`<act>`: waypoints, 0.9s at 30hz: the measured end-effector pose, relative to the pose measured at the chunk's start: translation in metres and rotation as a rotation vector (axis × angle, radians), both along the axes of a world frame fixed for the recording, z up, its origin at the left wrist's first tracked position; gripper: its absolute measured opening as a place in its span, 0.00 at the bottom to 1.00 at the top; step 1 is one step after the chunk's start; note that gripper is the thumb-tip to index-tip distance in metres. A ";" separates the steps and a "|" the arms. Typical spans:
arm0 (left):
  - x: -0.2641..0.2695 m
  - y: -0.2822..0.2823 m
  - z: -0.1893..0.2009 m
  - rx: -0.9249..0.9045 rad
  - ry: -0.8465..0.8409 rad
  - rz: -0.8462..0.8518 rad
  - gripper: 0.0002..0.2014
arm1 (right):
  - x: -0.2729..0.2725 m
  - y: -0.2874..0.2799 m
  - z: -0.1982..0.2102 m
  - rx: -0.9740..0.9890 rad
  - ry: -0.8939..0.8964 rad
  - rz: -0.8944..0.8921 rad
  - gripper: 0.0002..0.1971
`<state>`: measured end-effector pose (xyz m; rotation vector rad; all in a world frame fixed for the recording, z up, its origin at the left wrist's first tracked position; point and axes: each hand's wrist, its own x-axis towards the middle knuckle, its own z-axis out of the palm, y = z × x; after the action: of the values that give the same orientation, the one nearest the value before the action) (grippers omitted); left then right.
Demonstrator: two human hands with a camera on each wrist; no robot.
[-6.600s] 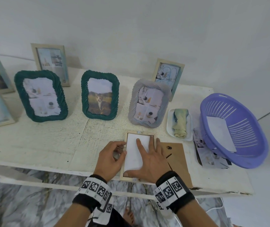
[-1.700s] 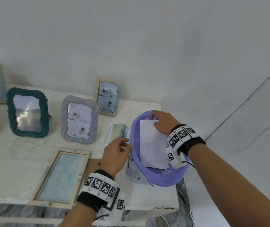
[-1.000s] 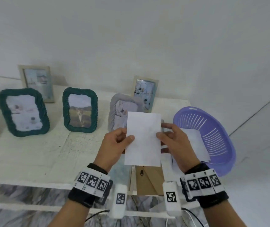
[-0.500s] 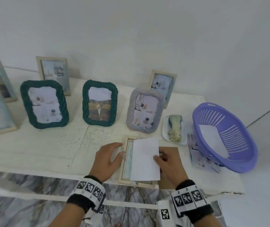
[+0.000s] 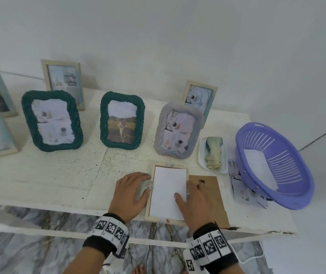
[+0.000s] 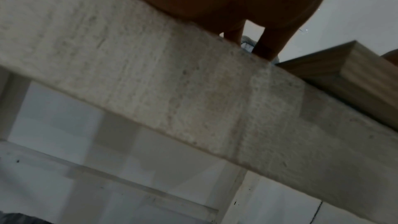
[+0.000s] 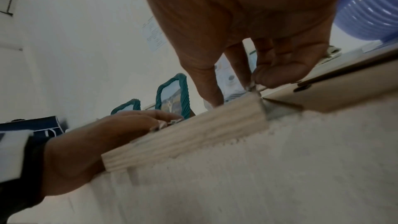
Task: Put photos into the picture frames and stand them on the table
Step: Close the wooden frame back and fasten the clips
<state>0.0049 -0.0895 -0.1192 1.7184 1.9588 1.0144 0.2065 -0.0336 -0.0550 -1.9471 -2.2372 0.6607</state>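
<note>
Head view: frame [image 5: 167,194] lies face down at the desk [image 5: 59,175] front edge, white photo [image 5: 168,190] set inside its back. Left hand [image 5: 129,194] rests flat beside the frame's left edge, fingers relaxed and touching it, holding nothing. Right hand [image 5: 195,202] presses the photo's right side, thumb on the paper, fingers at the frame's right edge over the brown backing [image 5: 211,196]. Basket [image 5: 276,165] sits right, more paper in it. Filled frames [image 5: 121,120] stand behind
</note>
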 end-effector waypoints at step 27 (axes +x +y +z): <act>-0.001 0.001 -0.005 0.045 -0.045 0.006 0.17 | 0.080 0.003 -0.004 0.068 -0.069 -0.097 0.21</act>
<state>0.0043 -0.0883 -0.1240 1.6990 1.9280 1.0982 0.2860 -0.0306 -0.0586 -2.0592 -2.1571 0.5059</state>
